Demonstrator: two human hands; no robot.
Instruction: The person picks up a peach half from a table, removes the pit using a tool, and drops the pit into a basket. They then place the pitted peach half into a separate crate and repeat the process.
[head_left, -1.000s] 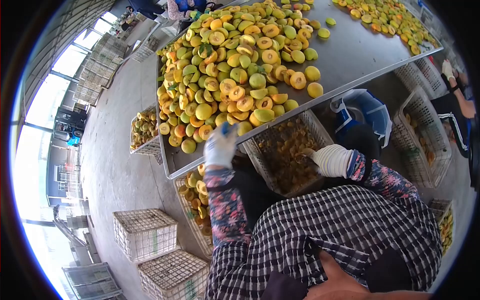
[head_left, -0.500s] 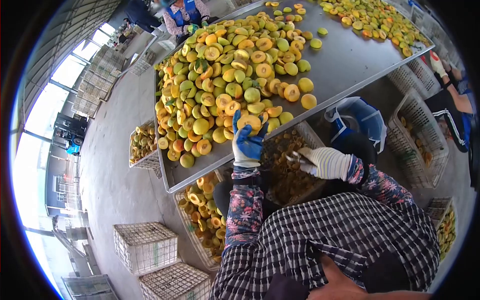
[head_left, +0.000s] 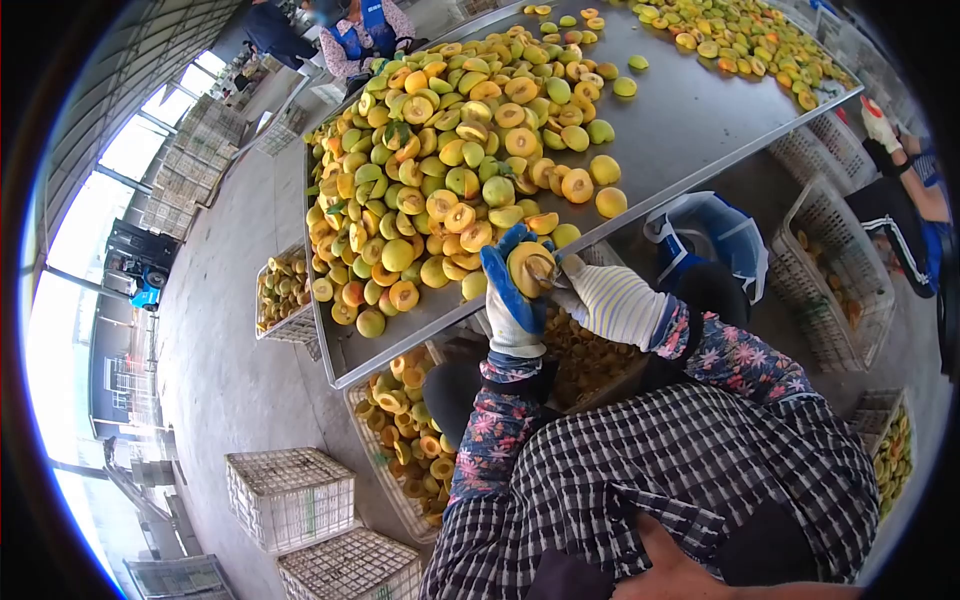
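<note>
My left hand [head_left: 515,290], in a blue-coated glove, is closed around a peach half [head_left: 531,269] with its cut face turned up. Against that face rests a small metal tool [head_left: 562,283], its tip partly hidden, held by my right hand [head_left: 612,305] in a striped white glove. Both hands are just off the near edge of a metal table [head_left: 690,150]. A large heap of halved yellow-green peaches [head_left: 440,180] lies on it, right beyond my left hand. Under my hands, a crate of brownish scraps [head_left: 590,360] is partly covered by my arms.
A crate of peach halves [head_left: 400,440] stands left of my legs, and white crates [head_left: 290,495] stand on the floor. To the right are a blue bucket [head_left: 715,240] and a crate [head_left: 835,280]. Another person [head_left: 365,35] works across the table; a bare hand [head_left: 680,570] shows at the bottom.
My right hand has moved up and left, bringing the metal tool onto the peach half. My left hand has shifted slightly right and down, turning the fruit toward the tool.
</note>
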